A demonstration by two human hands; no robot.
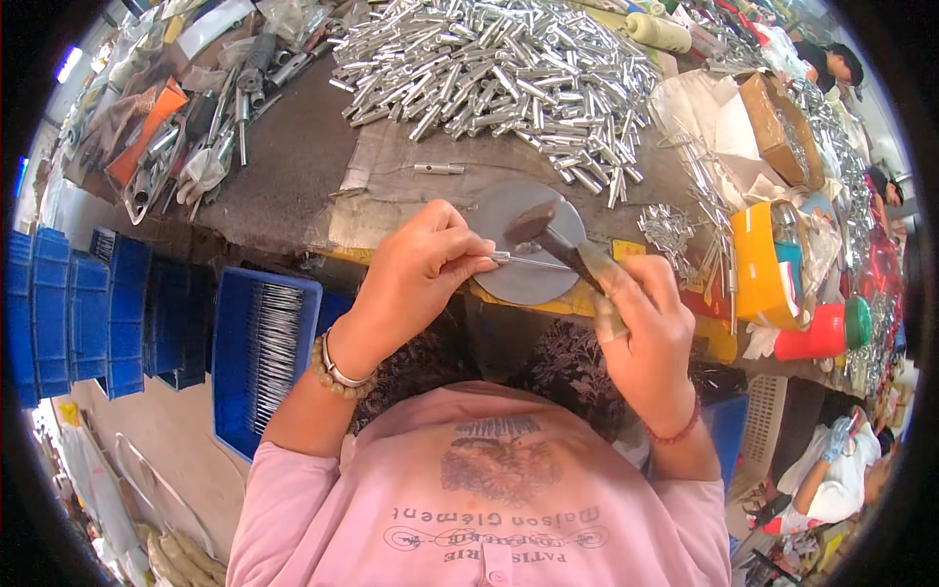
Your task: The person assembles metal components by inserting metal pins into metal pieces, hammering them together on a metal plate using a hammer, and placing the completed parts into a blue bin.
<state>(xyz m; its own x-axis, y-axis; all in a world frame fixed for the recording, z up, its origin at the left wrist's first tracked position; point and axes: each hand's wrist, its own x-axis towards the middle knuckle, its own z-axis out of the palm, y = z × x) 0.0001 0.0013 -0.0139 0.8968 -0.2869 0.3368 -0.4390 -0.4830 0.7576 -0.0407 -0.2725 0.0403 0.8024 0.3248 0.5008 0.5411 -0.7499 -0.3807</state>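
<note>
My left hand (430,256) pinches a small silver metal tube (501,257) between thumb and forefinger, over a round grey disc (509,286) at the table's near edge. From the tube a thin metal rod (538,262) runs right, toward my other hand. My right hand (641,318), with tape around some fingers, is closed on the handle of a hammer (533,223). The hammer's dark head is above the disc, close to the tube; whether it touches anything cannot be made out. One loose metal tube (439,168) lies just beyond the disc.
A big pile of metal tubes (528,78) covers the far table. Tools and an orange piece (147,132) lie left. Right are small parts (667,230), a yellow box (768,264) and a red container (812,331). A blue crate (227,362) of thin rods stands lower left. Other people are at right.
</note>
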